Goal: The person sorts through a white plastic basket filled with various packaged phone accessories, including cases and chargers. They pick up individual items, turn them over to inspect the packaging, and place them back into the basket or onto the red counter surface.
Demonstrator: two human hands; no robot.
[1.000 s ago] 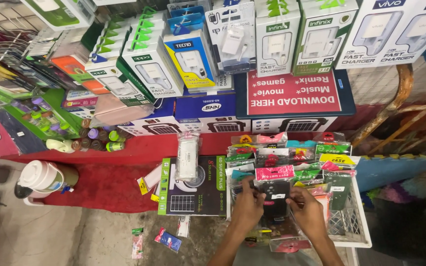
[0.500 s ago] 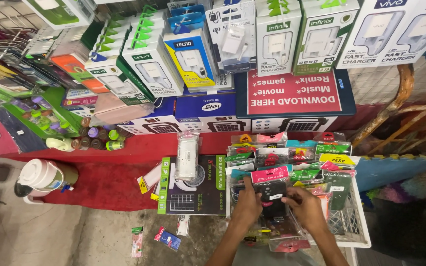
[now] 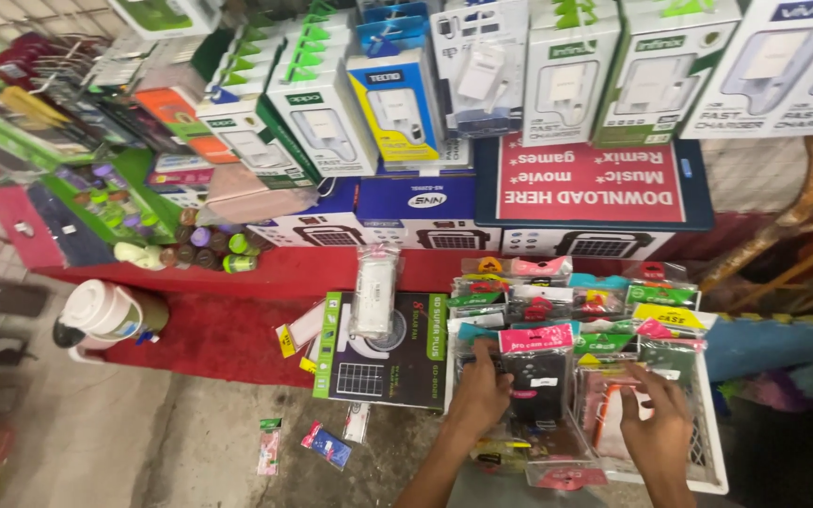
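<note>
Here, black case pack (image 3: pixel 538 381) between left hand (image 3: pixel 482 395), right hand (image 3: pixel 656 428)

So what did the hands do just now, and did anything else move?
Both hands shifted a little over the white crate. The left hand stayed on the black packet with the pink top, moving slightly. The right hand slid lower and rightward over the clear packets. Nothing was clearly picked up or dropped. The flat black box, the white jug and the charger boxes stayed put.
</note>
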